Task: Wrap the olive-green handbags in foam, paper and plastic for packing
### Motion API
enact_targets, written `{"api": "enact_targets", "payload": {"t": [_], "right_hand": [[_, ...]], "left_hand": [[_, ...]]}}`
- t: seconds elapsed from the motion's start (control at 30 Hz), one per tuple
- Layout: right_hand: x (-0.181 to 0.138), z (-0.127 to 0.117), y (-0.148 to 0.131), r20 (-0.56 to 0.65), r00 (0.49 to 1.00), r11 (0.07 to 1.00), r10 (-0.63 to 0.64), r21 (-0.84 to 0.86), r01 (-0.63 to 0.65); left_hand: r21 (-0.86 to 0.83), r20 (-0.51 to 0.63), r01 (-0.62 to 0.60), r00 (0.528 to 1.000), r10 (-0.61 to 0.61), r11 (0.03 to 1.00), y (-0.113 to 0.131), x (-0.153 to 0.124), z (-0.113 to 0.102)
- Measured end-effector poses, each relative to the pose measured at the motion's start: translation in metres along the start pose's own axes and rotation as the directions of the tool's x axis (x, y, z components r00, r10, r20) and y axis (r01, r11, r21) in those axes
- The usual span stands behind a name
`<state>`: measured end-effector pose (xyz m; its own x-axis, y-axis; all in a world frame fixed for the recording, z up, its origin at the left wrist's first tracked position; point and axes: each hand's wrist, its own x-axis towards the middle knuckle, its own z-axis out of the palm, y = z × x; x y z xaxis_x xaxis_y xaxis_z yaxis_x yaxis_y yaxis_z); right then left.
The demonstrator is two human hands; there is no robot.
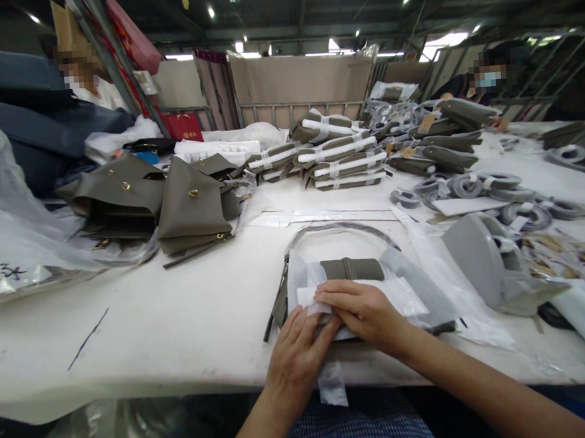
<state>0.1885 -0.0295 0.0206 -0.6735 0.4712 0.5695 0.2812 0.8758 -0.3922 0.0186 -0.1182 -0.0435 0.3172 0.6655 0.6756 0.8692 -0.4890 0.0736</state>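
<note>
An olive-grey handbag (371, 269) lies flat in front of me at the table's near edge, its strap (343, 227) looped on the far side. White wrapping paper (403, 296) covers much of it. My left hand (295, 355) is at the bag's near side, fingers closed on the paper's near edge. Just right of it, my right hand (366, 312) reaches across, its fingertips pinching a small folded part of the same paper. The two hands almost touch, and they hide the bag's near middle. A clear plastic strip (333, 384) hangs over the table edge below.
Open olive bags (191, 203) stand at left, near a large plastic bag (16, 218). Wrapped bags (338, 156) are stacked behind. Coiled straps (465, 185) and a grey tape dispenser (490, 258) lie at right. Two people (488, 78) are further back.
</note>
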Motion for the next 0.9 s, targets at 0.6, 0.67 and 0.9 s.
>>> {"api": "enact_targets", "payload": {"t": [0.6,0.67,0.9], "right_hand": [[0.034,-0.026,-0.006,-0.082,0.990,0.992,0.115,-0.042,-0.119],[0.038,-0.028,-0.007,-0.024,0.997,0.995,0.074,-0.064,-0.075],[0.001,-0.011,-0.018,0.019,1.000,0.994,0.005,-0.109,-0.003]], "left_hand": [[-0.155,0.001,0.052,0.999,-0.053,0.987,-0.002,0.004,-0.006],[-0.148,-0.015,0.054,0.998,-0.056,0.988,-0.002,0.003,-0.007],[-0.091,-0.099,0.079,0.991,-0.088,0.993,-0.001,-0.001,-0.001]]}}
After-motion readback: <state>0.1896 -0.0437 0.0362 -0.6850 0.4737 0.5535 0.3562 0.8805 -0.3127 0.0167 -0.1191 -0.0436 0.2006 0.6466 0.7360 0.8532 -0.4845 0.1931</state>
